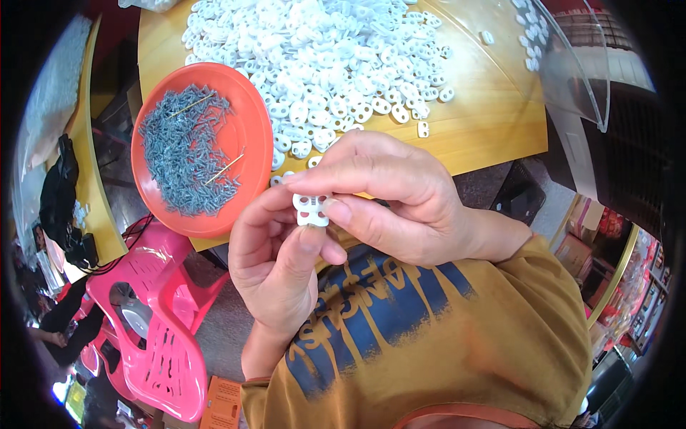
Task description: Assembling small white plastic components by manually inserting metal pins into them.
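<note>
Above my lap, just off the table (493, 121) edge, my left hand (275, 261) and right hand (389, 200) both pinch one white clip (311, 210), held close for sight. Clip pile (321, 64) and orange dish (246, 129) of pins (182, 150) lie within reach.

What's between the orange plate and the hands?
In the head view, a few loose white plastic pieces on the table edge lie between the orange plate and the hands.
</note>
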